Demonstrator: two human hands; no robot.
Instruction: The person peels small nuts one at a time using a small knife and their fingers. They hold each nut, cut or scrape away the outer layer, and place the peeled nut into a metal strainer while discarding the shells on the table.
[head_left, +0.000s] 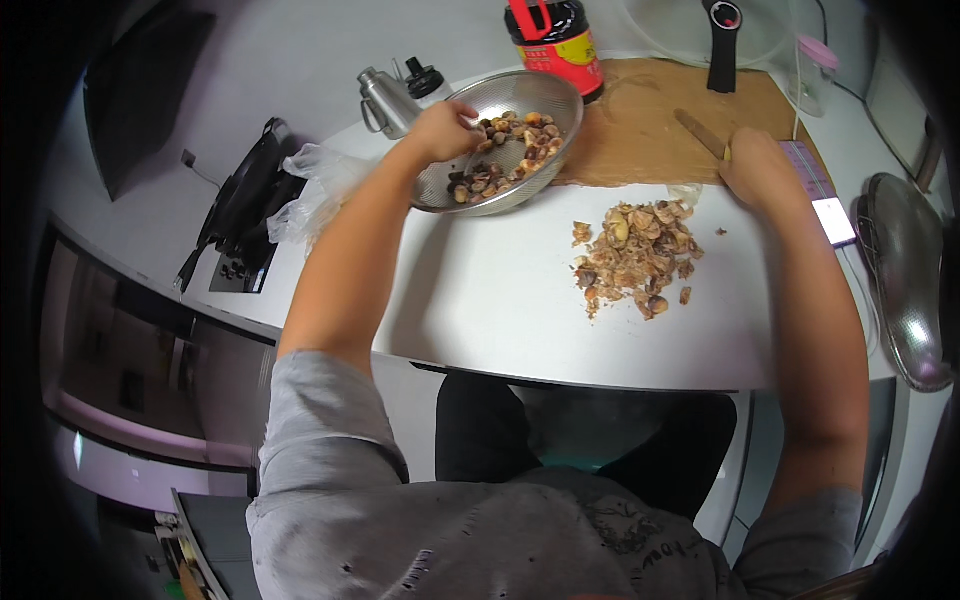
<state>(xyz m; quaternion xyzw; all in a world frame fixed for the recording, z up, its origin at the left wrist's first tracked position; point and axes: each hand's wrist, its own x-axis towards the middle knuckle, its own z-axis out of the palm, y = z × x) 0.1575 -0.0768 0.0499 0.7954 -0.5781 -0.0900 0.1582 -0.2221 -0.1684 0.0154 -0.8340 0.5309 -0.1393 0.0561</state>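
My left hand (448, 133) reaches over the left rim of a metal mesh strainer basket (564, 150), fingers curled inside it. Whether those fingers pinch a nut or the rim is hidden. Several brown and yellowish nuts (544, 139), perhaps chestnuts, lie around the basket's inner floor. In my right hand (757, 165) is a small knife (699, 132), its stained blade pointing up and left over a brown cardboard sheet (637, 127). A heap of broken shells and peelings (637, 251) sits on the white tabletop (495, 300) between my forearms.
Behind the basket stand a red-labelled jar (559, 52), a steel bottle (386, 101) and a black-lidded bottle (427, 81). A clear plastic bag (322, 184) lies left. At right are a lit phone (831, 217), a pink-lidded jar (814, 75) and a dark shiny object (904, 277).
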